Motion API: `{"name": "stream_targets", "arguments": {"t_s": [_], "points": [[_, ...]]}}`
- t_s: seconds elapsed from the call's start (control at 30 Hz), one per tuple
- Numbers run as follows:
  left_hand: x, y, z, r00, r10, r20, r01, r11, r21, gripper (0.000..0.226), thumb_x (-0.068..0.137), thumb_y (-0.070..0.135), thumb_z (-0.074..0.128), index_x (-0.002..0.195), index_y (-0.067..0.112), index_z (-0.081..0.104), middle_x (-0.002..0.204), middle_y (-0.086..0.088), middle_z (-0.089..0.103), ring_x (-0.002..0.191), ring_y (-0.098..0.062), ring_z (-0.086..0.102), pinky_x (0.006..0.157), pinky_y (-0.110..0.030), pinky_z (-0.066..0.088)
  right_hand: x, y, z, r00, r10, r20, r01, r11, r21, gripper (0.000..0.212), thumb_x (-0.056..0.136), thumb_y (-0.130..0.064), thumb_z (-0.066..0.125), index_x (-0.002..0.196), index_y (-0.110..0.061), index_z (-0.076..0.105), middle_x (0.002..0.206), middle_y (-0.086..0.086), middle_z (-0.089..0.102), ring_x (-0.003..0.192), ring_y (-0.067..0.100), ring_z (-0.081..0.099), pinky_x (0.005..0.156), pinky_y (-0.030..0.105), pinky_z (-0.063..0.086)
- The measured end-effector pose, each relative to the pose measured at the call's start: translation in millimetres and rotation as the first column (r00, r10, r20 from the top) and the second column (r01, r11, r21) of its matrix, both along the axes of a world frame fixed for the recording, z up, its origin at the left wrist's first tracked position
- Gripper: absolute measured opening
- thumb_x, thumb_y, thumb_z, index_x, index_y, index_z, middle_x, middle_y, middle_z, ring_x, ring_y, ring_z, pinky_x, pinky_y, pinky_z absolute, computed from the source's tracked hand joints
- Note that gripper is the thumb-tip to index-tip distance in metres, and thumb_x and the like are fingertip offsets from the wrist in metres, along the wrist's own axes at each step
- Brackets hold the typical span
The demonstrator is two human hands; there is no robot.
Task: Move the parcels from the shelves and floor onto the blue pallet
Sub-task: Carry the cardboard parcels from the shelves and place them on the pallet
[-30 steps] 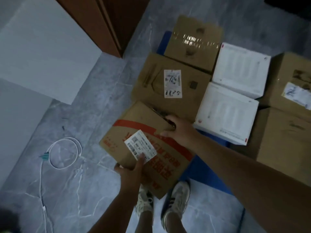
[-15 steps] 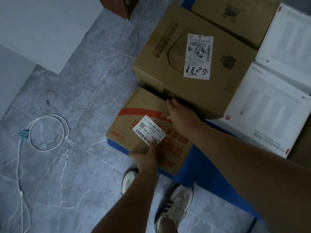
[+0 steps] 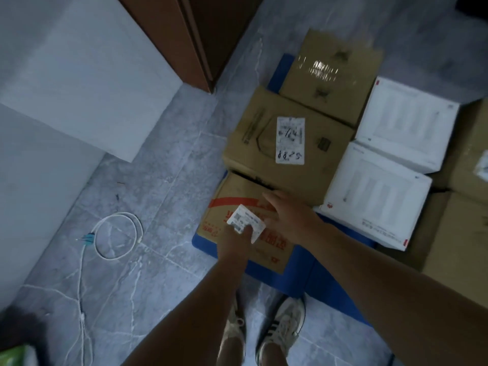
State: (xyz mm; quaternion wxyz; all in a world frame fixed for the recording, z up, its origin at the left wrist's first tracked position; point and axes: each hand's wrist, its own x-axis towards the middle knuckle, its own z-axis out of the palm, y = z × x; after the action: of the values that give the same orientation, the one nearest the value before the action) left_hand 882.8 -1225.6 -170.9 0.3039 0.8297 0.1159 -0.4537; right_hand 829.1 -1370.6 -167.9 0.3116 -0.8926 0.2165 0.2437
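As I look down through the head camera, the box with the red stripe (image 3: 237,191) lies flat on the near left corner of the blue pallet (image 3: 303,276). Its far edge sits just beside a bigger brown box (image 3: 253,143), which carries a label with handwritten numbers. The left hand (image 3: 233,244) is at the near edge of the striped box, and its thumb presses on the white label (image 3: 245,223) stuck to the top. Its other fingers are hidden, so I cannot tell whether they grip the box. The right hand (image 3: 290,217) rests on top of the same box with the fingers (image 3: 272,198) stretched out flat toward the far edge, not curled around anything.

Further back on the pallet stands a brown box with shiny tape (image 3: 330,72). To the right lie two white boxes (image 3: 377,196), side by side, and beyond them more brown boxes (image 3: 459,233). My view also catches two shoes (image 3: 282,328) on the grey floor (image 3: 171,180) close to the pallet, and a white cable (image 3: 116,235) coiled well to the left.
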Motion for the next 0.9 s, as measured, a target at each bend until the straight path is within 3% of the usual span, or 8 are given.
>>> {"name": "stream_targets", "arguments": {"t_s": [0.07,0.13,0.23,0.37,0.43,0.57,0.77,0.9], "points": [[19.9,-25.0,61.0,0.986,-0.142,0.086,0.150,0.984,-0.098,0.043,0.099,0.030,0.053,0.136,0.010,0.049,0.119,-0.003,0.063,0.096,-0.016,0.061,0.067,-0.019,0.046,-0.5,-18.9,56.2,0.996,-0.079,0.041,0.079,0.997,-0.002,0.064,0.095,-0.038,0.057,0.150,-0.019,0.030,0.152,0.001,0.037,0.135,0.021,0.039,0.111,0.038,0.036],[38.5,-54.2,133.7,0.937,-0.286,0.201,0.317,0.938,-0.140,0.048,0.096,0.028,0.058,0.141,0.014,0.044,0.123,0.000,0.058,0.105,-0.019,0.060,0.084,-0.029,0.052,-2.9,-44.0,125.6,0.984,-0.161,0.073,0.164,0.986,-0.026,0.063,0.095,-0.032,0.056,0.151,-0.020,0.029,0.153,0.003,0.036,0.134,0.023,0.040,0.108,0.038,0.038],[51.0,-90.9,252.5,0.842,-0.389,0.374,0.488,0.845,-0.220,0.053,0.095,0.025,0.060,0.144,0.012,0.042,0.130,-0.002,0.054,0.117,-0.023,0.055,0.101,-0.039,0.045,-16.1,-88.8,246.5,0.957,-0.257,0.133,0.273,0.953,-0.129,0.056,0.096,-0.022,0.053,0.148,-0.015,0.033,0.147,0.010,0.041,0.129,0.027,0.044,0.102,0.035,0.041],[51.2,-130.2,410.0,0.646,-0.440,0.624,0.657,0.736,-0.162,0.046,0.093,0.027,0.062,0.132,0.006,0.051,0.127,-0.002,0.057,0.117,-0.021,0.056,0.094,-0.034,0.046,-46.9,-141.1,408.7,0.923,-0.287,0.256,0.354,0.894,-0.275,0.061,0.096,-0.021,0.055,0.150,-0.006,0.030,0.152,0.016,0.036,0.138,0.030,0.036,0.112,0.034,0.030],[45.6,-149.4,487.8,0.499,-0.479,0.722,0.764,0.637,-0.106,0.054,0.093,0.026,0.062,0.138,0.002,0.045,0.140,-0.013,0.050,0.129,-0.028,0.048,0.105,-0.039,0.040,-64.0,-154.9,486.9,0.900,-0.302,0.314,0.400,0.856,-0.326,0.069,0.096,-0.028,0.056,0.153,-0.009,0.021,0.158,0.013,0.025,0.144,0.027,0.027,0.116,0.032,0.023],[26.4,-187.4,619.2,0.234,-0.424,0.875,0.888,0.460,-0.015,0.065,0.095,0.030,0.061,0.148,0.002,0.034,0.151,-0.016,0.038,0.140,-0.030,0.036,0.113,-0.040,0.031,-93.9,-168.5,619.9,0.835,-0.296,0.464,0.496,0.770,-0.401,0.072,0.093,-0.033,0.061,0.152,-0.008,0.027,0.153,0.012,0.031,0.138,0.030,0.036,0.112,0.039,0.033],[-12.9,-211.1,722.4,-0.040,-0.354,0.934,0.957,0.256,0.138,0.066,0.089,0.039,0.064,0.144,0.012,0.039,0.145,-0.010,0.044,0.134,-0.029,0.041,0.108,-0.043,0.037,-156.7,-147.4,735.4,0.786,-0.325,0.525,0.600,0.605,-0.524,0.078,0.089,-0.041,0.063,0.152,-0.013,0.027,0.154,0.009,0.032,0.140,0.027,0.033,0.114,0.039,0.030],[-41.4,-215.3,755.9,-0.205,-0.310,0.928,0.964,0.103,0.247,0.081,0.088,0.049,0.064,0.150,0.009,0.029,0.153,-0.012,0.034,0.140,-0.029,0.032,0.114,-0.037,0.029,-196.6,-117.0,774.1,0.727,-0.410,0.551,0.686,0.462,-0.562,0.076,0.088,-0.044,0.062,0.151,-0.018,0.028,0.154,0.004,0.032,0.140,0.026,0.032,0.114,0.039,0.028]]}}
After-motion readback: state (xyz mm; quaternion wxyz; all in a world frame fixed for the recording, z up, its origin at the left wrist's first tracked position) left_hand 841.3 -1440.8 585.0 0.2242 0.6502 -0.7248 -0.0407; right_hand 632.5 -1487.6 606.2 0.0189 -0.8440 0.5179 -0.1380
